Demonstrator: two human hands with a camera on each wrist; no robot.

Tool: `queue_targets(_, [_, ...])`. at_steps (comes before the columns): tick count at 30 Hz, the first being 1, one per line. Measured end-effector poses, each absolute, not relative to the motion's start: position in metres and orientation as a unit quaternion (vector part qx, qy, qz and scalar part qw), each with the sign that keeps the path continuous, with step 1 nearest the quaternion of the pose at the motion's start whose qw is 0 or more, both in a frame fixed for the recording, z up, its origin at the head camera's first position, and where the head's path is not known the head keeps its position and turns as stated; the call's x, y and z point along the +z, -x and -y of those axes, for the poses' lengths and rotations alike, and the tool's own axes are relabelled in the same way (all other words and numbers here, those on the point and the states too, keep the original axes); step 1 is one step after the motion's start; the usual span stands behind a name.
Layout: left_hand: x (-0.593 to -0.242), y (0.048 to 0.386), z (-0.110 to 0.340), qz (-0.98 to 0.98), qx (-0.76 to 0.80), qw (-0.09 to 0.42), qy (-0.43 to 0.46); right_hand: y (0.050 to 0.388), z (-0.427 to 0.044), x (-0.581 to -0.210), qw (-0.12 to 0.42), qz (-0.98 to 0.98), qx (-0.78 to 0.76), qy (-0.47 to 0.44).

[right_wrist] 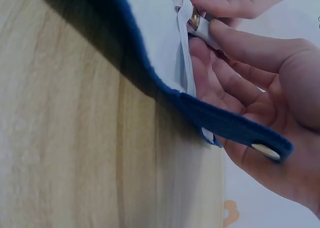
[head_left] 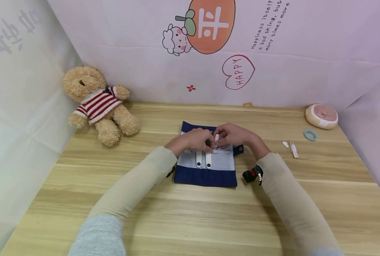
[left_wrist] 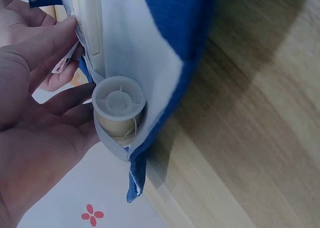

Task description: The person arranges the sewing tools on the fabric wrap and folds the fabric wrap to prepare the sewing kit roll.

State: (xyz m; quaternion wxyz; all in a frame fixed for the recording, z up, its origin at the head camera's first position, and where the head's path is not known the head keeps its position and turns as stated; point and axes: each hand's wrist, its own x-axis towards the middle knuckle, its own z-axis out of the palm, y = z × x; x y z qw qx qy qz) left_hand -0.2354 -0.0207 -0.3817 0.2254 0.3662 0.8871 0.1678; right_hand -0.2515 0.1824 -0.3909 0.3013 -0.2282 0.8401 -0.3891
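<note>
A navy fabric case (head_left: 206, 178) lies unfolded on the table, its pale lining crossed by a white elastic band (right_wrist: 185, 53). My left hand (head_left: 197, 139) pinches the band near the case's middle. Beside it, my right hand (head_left: 233, 136) holds a small white piece with a shiny metal part (right_wrist: 204, 29) between thumb and fingers, at the band; its exact kind is unclear. Two white handles with dark dots (head_left: 198, 160) lie side by side under the band. In the left wrist view, a spool of pale thread (left_wrist: 119, 100) sits in the band at one end.
A snap strap (head_left: 239, 150) sticks out from the case's right side. Farther right lie a small white bundle (head_left: 293, 150), a white flat piece (head_left: 285, 144), a blue ring (head_left: 306, 133) and a round cushion-like object (head_left: 321, 115). A teddy bear (head_left: 100, 106) leans at the back left.
</note>
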Motion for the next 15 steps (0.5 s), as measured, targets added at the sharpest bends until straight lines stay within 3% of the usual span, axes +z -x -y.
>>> queue_targets(15, [-0.3838, 0.2363, 0.0201, -0.89, 0.165, 0.217, -0.366, 0.2527, -0.1794, -0.3958, 0.286, -0.849, -0.391, 0.211])
